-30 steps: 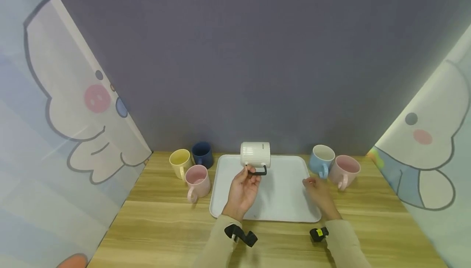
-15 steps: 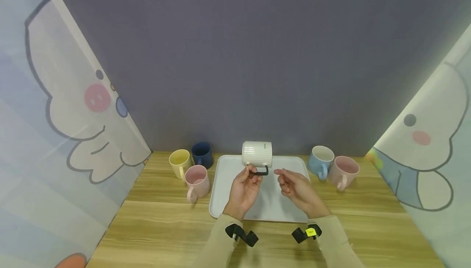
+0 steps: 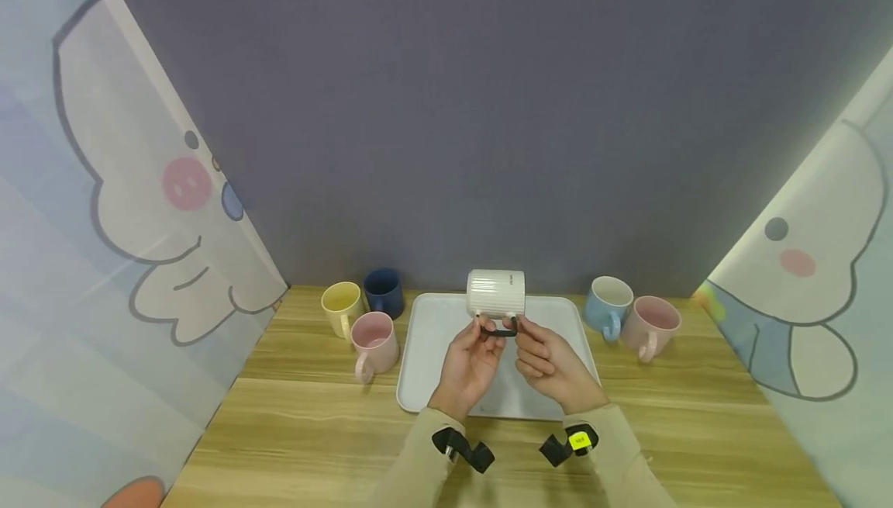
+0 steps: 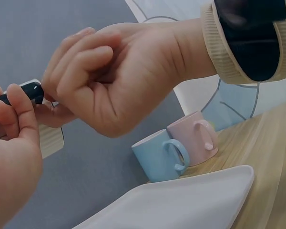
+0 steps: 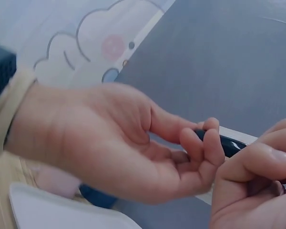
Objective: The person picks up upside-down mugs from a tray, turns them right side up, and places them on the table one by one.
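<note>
A white ribbed mug (image 3: 496,292) is held on its side above the tray, its black handle (image 3: 499,333) turned toward me. My left hand (image 3: 467,372) pinches the left end of that handle between thumb and fingers. At the handle's other end is my right hand (image 3: 554,362), its thumb and forefinger pinching there and the remaining fingers curled. The left wrist view shows the right hand (image 4: 109,76) against the end of the black handle (image 4: 31,92). In the right wrist view the left hand's fingertips (image 5: 212,138) wrap the handle; most of the mug is hidden there.
A white tray (image 3: 427,364) lies on the wooden table (image 3: 300,430). Left of it stand a yellow mug (image 3: 340,302), a dark blue mug (image 3: 391,295) and a pink mug (image 3: 377,349). To its right are a light blue mug (image 3: 601,314) and another pink mug (image 3: 638,330).
My right hand has come in from the tray's right edge to the mug's handle and now pinches it. The left hand has shifted slightly right with the mug.
</note>
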The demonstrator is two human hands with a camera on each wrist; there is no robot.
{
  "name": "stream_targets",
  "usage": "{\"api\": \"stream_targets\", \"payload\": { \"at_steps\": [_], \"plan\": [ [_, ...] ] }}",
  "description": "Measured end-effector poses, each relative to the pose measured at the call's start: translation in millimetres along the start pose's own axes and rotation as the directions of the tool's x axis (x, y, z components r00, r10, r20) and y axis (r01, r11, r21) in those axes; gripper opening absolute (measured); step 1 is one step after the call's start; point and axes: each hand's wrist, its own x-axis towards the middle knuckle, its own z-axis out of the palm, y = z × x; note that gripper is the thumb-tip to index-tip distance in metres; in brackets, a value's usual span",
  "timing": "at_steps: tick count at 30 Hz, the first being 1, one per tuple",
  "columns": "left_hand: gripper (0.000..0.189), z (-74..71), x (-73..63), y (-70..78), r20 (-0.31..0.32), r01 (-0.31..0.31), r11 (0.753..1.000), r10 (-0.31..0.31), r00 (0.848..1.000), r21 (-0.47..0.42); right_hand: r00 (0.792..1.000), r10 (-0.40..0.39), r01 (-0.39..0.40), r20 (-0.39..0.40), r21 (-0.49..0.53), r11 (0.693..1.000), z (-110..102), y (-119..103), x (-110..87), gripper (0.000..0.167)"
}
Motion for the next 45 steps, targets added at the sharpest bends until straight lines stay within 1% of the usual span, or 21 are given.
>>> {"api": "stream_targets", "payload": {
  "at_steps": [6, 10, 12, 17, 20, 23, 25, 26, 27, 29, 30, 32, 33, 35, 37, 39, 41, 42, 43, 44, 45],
  "plan": [
    [0.044, 0.3, -0.5, -1.7, 0.031, 0.002, 1.000, -0.001, 1.000, -0.021, 0.992, 0.015, -0.039, 0.127, 0.186, 0.982, 2, 3, 0.9, 0.054],
    [0.046, -2.2, -2.2, -0.9, 0.065, 0.013, 1.000, -0.012, 0.998, -0.023, 0.978, 0.003, -0.056, 0.210, 0.245, 0.968, 2, 7, 2.7, 0.057],
    [0.047, -3.5, -3.2, 0.0, 0.082, 0.022, 1.000, -0.020, 0.996, -0.016, 0.974, -0.002, -0.058, 0.228, 0.253, 0.966, 2, 9, 3.2, 0.056],
    [0.048, -5.0, -5.0, 2.1, 0.105, 0.053, 0.998, -0.055, 0.993, 0.018, 0.975, -0.016, -0.045, 0.221, 0.267, 0.963, 3, 12, 2.7, 0.054],
    [0.046, -5.7, -5.0, 2.1, 0.070, 0.077, 0.995, -0.081, 0.994, 0.064, 0.973, -0.031, -0.031, 0.227, 0.267, 0.963, 3, 13, 2.5, 0.054],
    [0.038, -8.3, -4.9, 1.2, -0.018, 0.092, 0.977, -0.090, 0.996, 0.195, 0.968, -0.046, -0.015, 0.248, 0.239, 0.971, 3, 12, 2.5, 0.054],
    [0.031, -12.7, -4.6, 0.6, -0.088, 0.105, 0.940, -0.080, 0.993, 0.325, 0.965, -0.050, -0.003, 0.258, 0.200, 0.980, 3, 12, 2.1, 0.055],
    [0.029, -15.6, -4.4, 0.6, -0.118, 0.115, 0.908, -0.073, 0.990, 0.403, 0.965, -0.051, 0.006, 0.257, 0.174, 0.985, 3, 11, 1.6, 0.054],
    [0.027, -18.8, -4.4, 1.2, -0.141, 0.127, 0.868, -0.066, 0.988, 0.480, 0.965, -0.051, 0.013, 0.255, 0.150, 0.989, 3, 11, 0.9, 0.054],
    [0.028, -23.4, -4.7, 4.0, -0.177, 0.147, 0.772, -0.045, 0.983, 0.618, 0.970, -0.050, 0.025, 0.237, 0.104, 0.994, 4, 10, -1.5, 0.055],
    [0.029, -25.5, -5.1, 6.3, -0.187, 0.151, 0.710, -0.027, 0.982, 0.688, 0.974, -0.050, 0.032, 0.219, 0.080, 0.996, 4, 9, -3.2, 0.056],
    [0.030, -29.6, -6.9, 14.3, -0.192, 0.150, 0.573, 0.013, 0.981, 0.806, 0.981, -0.054, 0.049, 0.185, 0.031, 0.998, 4, 8, -7.1, 0.055],
    [0.027, -32.4, -7.8, 19.4, -0.189, 0.143, 0.493, 0.044, 0.981, 0.858, 0.984, -0.057, 0.056, 0.171, 0.008, 0.998, 3, 7, -9.3, 0.056],
    [0.019, -39.2, -9.7, 30.8, -0.173, 0.126, 0.303, 0.132, 0.976, 0.945, 0.988, -0.068, 0.075, 0.142, -0.048, 0.996, 2, 5, -13.6, 0.054],
    [0.011, -47.5, -13.0, 43.2, -0.133, 0.115, 0.092, 0.226, 0.965, 0.989, 0.990, -0.079, 0.092, 0.119, -0.102, 0.991, -1, 2, -18.2, 0.053],
    [0.006, -57.1, -17.5, 52.9, -0.073, 0.122, -0.143, 0.311, 0.948, 0.982, 0.992, -0.095, 0.108, 0.089, -0.164, 0.981, -6, 0, -23.4, 0.051],
    [0.004, -65.0, -25.5, 60.1, -0.004, 0.137, -0.353, 0.354, 0.935, 0.926, 0.993, -0.109, 0.116, 0.046, -0.228, 0.967, -10, -3, -30.1, 0.049],
    [0.005, -68.8, -30.3, 62.5, 0.024, 0.148, -0.437, 0.364, 0.931, 0.887, 0.993, -0.117, 0.119, 0.025, -0.259, 0.958, -12, -4, -34.1, 0.048],
    [0.007, -72.4, -35.5, 64.4, 0.046, 0.157, -0.508, 0.365, 0.930, 0.847, 0.992, -0.123, 0.120, 0.007, -0.286, 0.951, -13, -5, -38.5, 0.046],
    [0.010, -75.6, -41.4, 65.6, 0.059, 0.171, -0.565, 0.365, 0.929, 0.807, 0.992, -0.128, 0.120, -0.003, -0.311, 0.943, -15, -6, -43.3, 0.046],
    [0.013, -78.0, -47.3, 66.5, 0.067, 0.182, -0.608, 0.364, 0.929, 0.773, 0.992, -0.129, 0.118, -0.011, -0.328, 0.937, -17, -7, -48.4, 0.045]
  ]
}}
